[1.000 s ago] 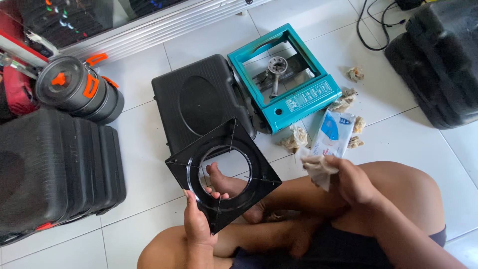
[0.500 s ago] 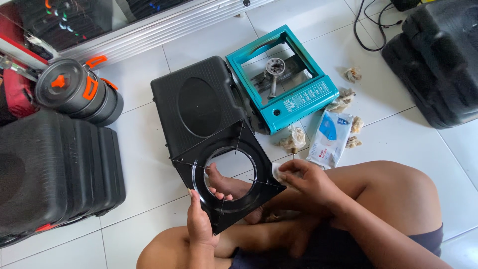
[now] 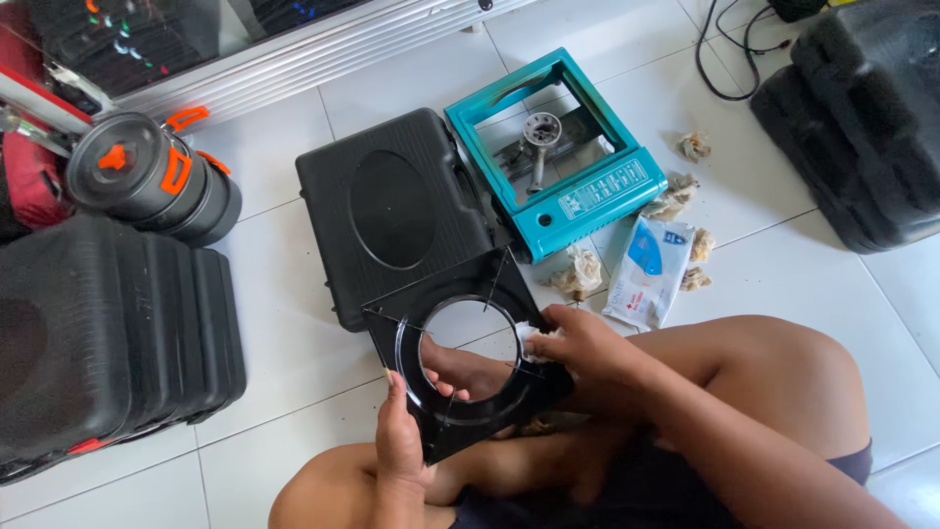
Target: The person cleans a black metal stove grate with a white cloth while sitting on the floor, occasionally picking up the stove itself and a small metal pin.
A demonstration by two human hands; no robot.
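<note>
Since a second ago, the right hand (image 3: 587, 348) has come in from beside the wet-wipe packet (image 3: 650, 270) and is now pressing a crumpled white wipe (image 3: 537, 340) against the black square stove top plate (image 3: 468, 355), at the right rim of its round opening. That plate is being held tilted over the person's lap, one corner pointing away toward the black carrying case (image 3: 392, 211) and the opposite corner pointing back at the body, so its diagonal is running fore and aft. The left hand (image 3: 401, 436) is gripping the near-left edge from below, fingers closed around it, thumb lying along the face. The right hand is sitting nearer the hole; the left is steadying the plate at its edge. Beyond the case, the teal portable gas stove (image 3: 558, 157) is lying open on the white tiled floor (image 3: 294, 333), well apart from both hands. Used crumpled wipes (image 3: 580, 271) are lying scattered near the packet.
</note>
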